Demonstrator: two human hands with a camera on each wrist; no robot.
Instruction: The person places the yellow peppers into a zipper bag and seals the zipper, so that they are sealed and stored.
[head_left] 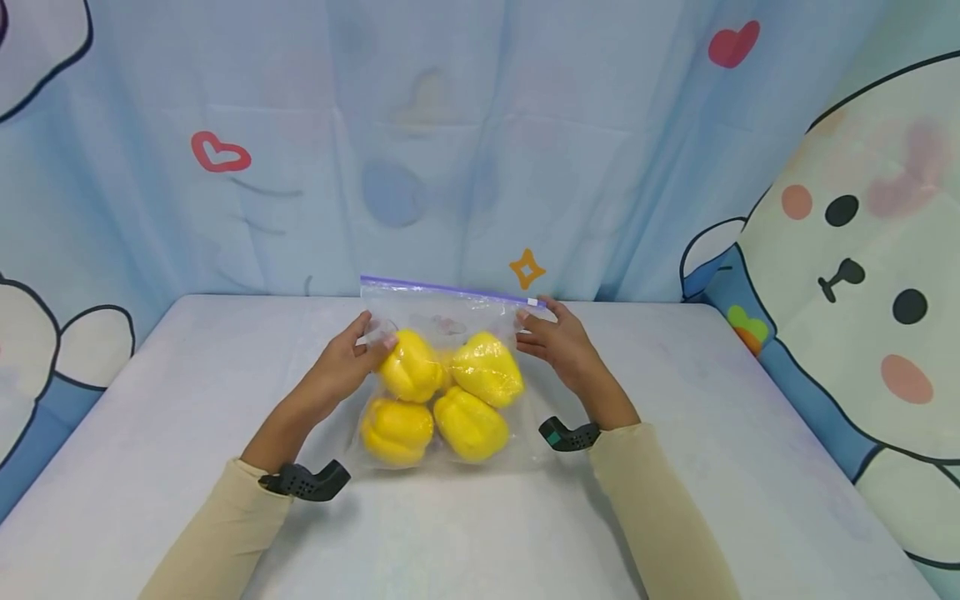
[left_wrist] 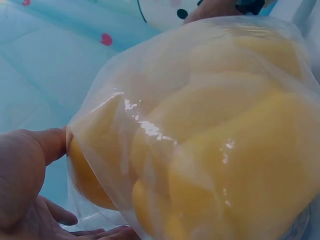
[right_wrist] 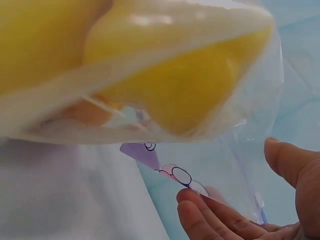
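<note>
A clear zip bag (head_left: 442, 312) with a purple closure strip along its top holds several yellow bell peppers (head_left: 480, 367). The white slider (head_left: 532, 302) sits at the strip's right end. My left hand (head_left: 348, 358) grips the bag's upper left side, thumb in front beside a pepper. On the opposite side, my right hand (head_left: 551, 333) holds the upper right edge just under the slider. In the left wrist view, the peppers (left_wrist: 240, 150) press against the plastic. The right wrist view shows the thumb at the bag's edge and the fingers (right_wrist: 215, 215) under it.
A white-covered table (head_left: 450, 542) lies beneath the bag. Behind it hangs a light blue curtain (head_left: 285, 217) printed with hearts and cartoon animals. Each wrist wears a dark camera band (head_left: 307, 482).
</note>
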